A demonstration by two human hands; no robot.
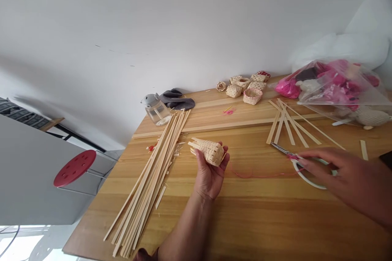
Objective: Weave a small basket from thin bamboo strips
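Note:
My left hand [211, 177] is closed around a small woven basket [212, 153] of pale strips, held above the table with loose strip ends sticking out to the left. My right hand [333, 171] is at a pair of scissors [309, 177] with pale handles, its thumb and fingers pinched at the handle near the pivot. The blades point left, towards a fan of short strips [289, 128]. A thin red thread [260, 176] runs between the basket side and the scissors.
A bundle of long strips [153, 183] lies left of my left hand. Behind stand a clear jug [157, 112], dark grey cloth [177, 100] and several finished woven baskets [252, 96]. A plastic bag [339, 85] with pink items is at right. A red stool [75, 168] stands beyond the table.

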